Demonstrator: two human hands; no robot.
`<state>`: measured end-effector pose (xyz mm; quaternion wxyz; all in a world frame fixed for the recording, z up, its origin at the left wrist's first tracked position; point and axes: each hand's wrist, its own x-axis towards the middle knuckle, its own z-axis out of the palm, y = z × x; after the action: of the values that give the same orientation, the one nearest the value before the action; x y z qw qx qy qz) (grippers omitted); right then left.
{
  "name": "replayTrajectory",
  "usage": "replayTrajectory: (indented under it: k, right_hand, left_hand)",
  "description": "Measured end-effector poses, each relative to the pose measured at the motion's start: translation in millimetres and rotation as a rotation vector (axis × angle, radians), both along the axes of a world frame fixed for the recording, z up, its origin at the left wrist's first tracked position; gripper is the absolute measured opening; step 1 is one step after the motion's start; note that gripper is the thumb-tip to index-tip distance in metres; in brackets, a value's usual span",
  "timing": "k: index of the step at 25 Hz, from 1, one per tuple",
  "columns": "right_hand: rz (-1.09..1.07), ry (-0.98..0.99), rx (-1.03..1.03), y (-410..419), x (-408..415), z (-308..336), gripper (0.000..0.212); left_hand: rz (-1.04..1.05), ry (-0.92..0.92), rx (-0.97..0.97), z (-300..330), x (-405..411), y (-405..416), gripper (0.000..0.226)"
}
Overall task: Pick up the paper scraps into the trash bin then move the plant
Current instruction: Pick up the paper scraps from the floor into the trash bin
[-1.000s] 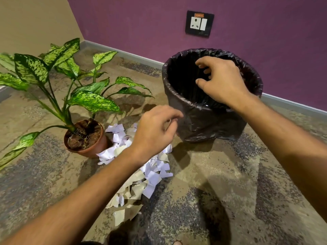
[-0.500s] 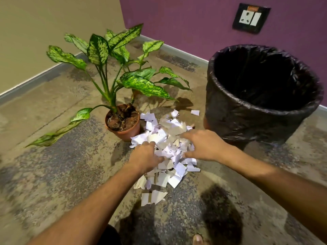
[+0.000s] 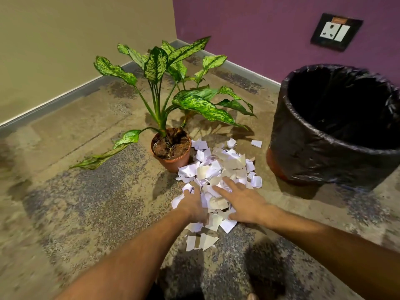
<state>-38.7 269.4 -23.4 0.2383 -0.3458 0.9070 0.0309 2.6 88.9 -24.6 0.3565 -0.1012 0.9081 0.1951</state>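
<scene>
A heap of white and cream paper scraps (image 3: 223, 165) lies on the floor between the potted plant (image 3: 195, 105) and the trash bin (image 3: 303, 152). The plant has speckled green leaves and stands in a terracotta pot (image 3: 173, 164) that touches the heap's left edge. The bin is lined with a black bag and stands open on the right. My left hand (image 3: 193, 205) is dug into the near left side of the heap, fingers curled among scraps. My right hand (image 3: 243, 202) rests flat on the heap with fingers spread.
One loose scrap (image 3: 256, 144) lies near the bin's base, and a few scraps (image 3: 200, 242) lie closer to me. A beige wall is at the left, and a purple wall with a socket plate (image 3: 335, 32) is behind. The floor is mottled brown carpet.
A second ago my right hand was over the bin and my left hand was raised above the scraps. Both hands came down onto the heap, and my right fingers have since spread out.
</scene>
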Motion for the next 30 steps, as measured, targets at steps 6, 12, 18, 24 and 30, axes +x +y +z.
replayTrajectory:
  k: [6,12,18,24,30]
  right_hand:
    - [0.035,0.058,-0.024,-21,2,4,0.048]
    - [-0.104,0.097,-0.266,-11,-12,23,0.037]
    - [-0.247,0.018,-0.328,-2,-27,60,0.022]
    - [-0.310,0.112,-0.564,12,-37,154,0.018]
    - [-0.601,0.358,-0.884,70,-52,258,0.019]
  left_hand:
    - [-0.036,-0.006,0.054,0,1,8,0.079]
    - [0.044,0.097,0.116,-3,-3,-1,0.094]
    - [-0.013,0.083,0.107,-8,-3,3,0.095]
    - [-0.020,0.222,0.024,-12,-11,10,0.058]
    - [0.074,0.302,0.042,-12,-18,12,0.043]
